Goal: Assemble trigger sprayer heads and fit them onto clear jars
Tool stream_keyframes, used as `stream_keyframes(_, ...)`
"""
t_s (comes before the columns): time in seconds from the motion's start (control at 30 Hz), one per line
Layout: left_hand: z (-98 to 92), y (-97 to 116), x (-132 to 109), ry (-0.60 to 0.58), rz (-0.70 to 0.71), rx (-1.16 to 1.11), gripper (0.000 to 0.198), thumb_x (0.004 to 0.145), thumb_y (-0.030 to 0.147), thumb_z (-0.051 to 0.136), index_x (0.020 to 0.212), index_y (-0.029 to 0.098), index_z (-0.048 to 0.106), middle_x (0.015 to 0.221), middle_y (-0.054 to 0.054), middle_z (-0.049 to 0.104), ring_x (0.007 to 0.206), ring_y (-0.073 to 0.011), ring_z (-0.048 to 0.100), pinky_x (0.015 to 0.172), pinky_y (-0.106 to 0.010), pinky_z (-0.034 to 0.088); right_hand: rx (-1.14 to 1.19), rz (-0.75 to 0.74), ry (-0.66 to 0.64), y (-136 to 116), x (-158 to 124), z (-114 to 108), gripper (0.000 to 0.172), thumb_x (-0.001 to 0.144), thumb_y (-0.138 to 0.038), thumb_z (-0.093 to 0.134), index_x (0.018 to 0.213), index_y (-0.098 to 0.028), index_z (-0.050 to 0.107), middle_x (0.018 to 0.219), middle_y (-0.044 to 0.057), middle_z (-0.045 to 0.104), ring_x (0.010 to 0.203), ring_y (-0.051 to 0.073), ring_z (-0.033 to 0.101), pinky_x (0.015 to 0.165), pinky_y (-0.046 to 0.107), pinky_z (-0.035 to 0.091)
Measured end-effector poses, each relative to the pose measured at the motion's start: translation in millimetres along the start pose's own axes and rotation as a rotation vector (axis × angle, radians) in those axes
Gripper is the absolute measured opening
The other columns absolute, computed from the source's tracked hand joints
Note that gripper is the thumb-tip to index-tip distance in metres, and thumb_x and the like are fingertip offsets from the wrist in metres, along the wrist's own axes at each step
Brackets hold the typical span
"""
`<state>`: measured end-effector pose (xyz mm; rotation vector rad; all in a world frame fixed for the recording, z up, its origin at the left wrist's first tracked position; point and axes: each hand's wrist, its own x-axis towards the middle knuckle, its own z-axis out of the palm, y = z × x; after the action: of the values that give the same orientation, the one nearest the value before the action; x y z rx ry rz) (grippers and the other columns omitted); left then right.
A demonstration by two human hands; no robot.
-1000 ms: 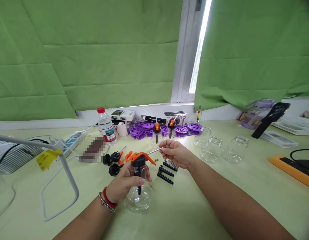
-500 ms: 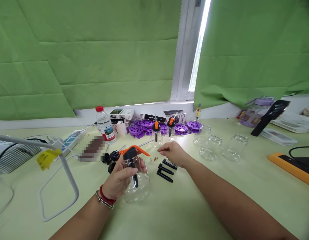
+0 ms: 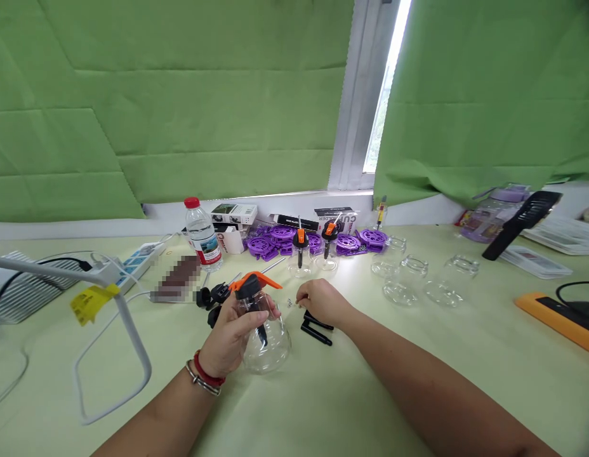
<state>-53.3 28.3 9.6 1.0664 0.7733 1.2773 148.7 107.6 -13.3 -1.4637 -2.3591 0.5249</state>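
Observation:
My left hand (image 3: 235,330) is wrapped round the neck of a clear glass bottle (image 3: 271,349). The bottle has a black cap (image 3: 248,287) and a black tube inside; it leans slightly. Behind the cap lie orange handle parts (image 3: 266,279). My right hand (image 3: 323,301) is closed in a pinch on the table, at the spot of the small brass pieces; whatever its fingertips hold is too small to make out. Tiny metal bits (image 3: 289,303) lie just left of those fingertips. Black tubes (image 3: 317,333) lie below my right hand, partly covered by it.
Two glass bottles with black and orange tops (image 3: 301,254) stand behind. Uncapped glass bottles (image 3: 403,282) are on the right, purple parts (image 3: 281,236) and boxes (image 3: 230,241) at the back. A water bottle (image 3: 204,238), black parts (image 3: 218,293) and a white metal frame (image 3: 132,343) occupy the left.
My right hand has moved left and down onto the brass pieces, covering them and part of the black tubes. My left hand still holds the bottle, slightly raised. The view has shifted a little.

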Motion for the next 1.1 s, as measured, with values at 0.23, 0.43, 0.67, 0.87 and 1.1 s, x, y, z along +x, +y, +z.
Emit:
stream_keyframes(0.23, -1.1, 0.7, 0.2, -0.015, 0.024, 0.041, 0.032, 0.068, 0.022, 0.073, 0.098, 0.017, 0.061, 0.086, -0.005, 0.065, 0.081, -0.0212, 0.064, 0.076, -0.035, 0.049, 0.060, 0.158, -0.113, 2.9, -27.4, -45.0, 0.084, 0.067, -0.055, 0.069, 0.137, -0.014, 0.044, 0.138, 0.018, 0.047, 0.122, 0.033, 0.047, 0.093, 0.043, 0.043)
stream_keyframes(0.43, -1.8, -1.2, -0.6, -0.029, 0.012, 0.076, 0.036, 0.068, 0.021, 0.073, 0.100, 0.018, 0.059, 0.088, -0.006, 0.066, 0.083, -0.0234, 0.064, 0.079, -0.039, 0.048, -0.029, 0.250, -0.427, -13.0, -35.3, -15.1, 0.136, 0.053, -0.068, 0.073, 0.151, -0.017, -0.006, 0.155, 0.017, -0.015, 0.140, 0.044, -0.012, 0.104, 0.070, 0.011)
stream_keyframes(0.67, -3.3, -2.5, -0.7, -0.062, 0.023, 0.087, 0.037, 0.069, 0.022, 0.074, 0.102, 0.019, 0.059, 0.088, -0.005, 0.066, 0.083, -0.0229, 0.063, 0.080, -0.039, 0.047, -0.119, 0.213, -0.380, -3.8, -36.5, 3.2, 0.098, 0.081, -0.070, 0.042, 0.151, -0.013, 0.003, 0.155, 0.014, -0.015, 0.140, 0.038, -0.018, 0.108, 0.066, -0.001)
stream_keyframes(0.87, -1.4, -2.3, 0.4, -0.066, 0.018, 0.102, 0.038, 0.067, 0.024, 0.075, 0.102, 0.020, 0.059, 0.088, -0.005, 0.066, 0.081, -0.0232, 0.064, 0.077, -0.038, 0.047, -0.131, -0.037, -0.267, 14.0, -47.1, 1.5, 0.075, 0.092, -0.056, 0.032, 0.151, -0.014, 0.013, 0.157, 0.013, 0.000, 0.143, 0.033, -0.008, 0.114, 0.056, 0.005)
stream_keyframes(1.1, 0.1, -0.6, -0.2, -0.052, 0.014, 0.120, 0.036, 0.065, 0.025, 0.076, 0.098, 0.020, 0.060, 0.087, -0.005, 0.066, 0.081, -0.0231, 0.063, 0.077, -0.037, 0.046, -0.151, -0.257, -0.208, 42.7, -34.9, -6.2, 0.068, 0.093, -0.049, 0.035, 0.150, -0.013, 0.020, 0.156, 0.013, 0.013, 0.144, 0.032, 0.005, 0.116, 0.050, 0.010)
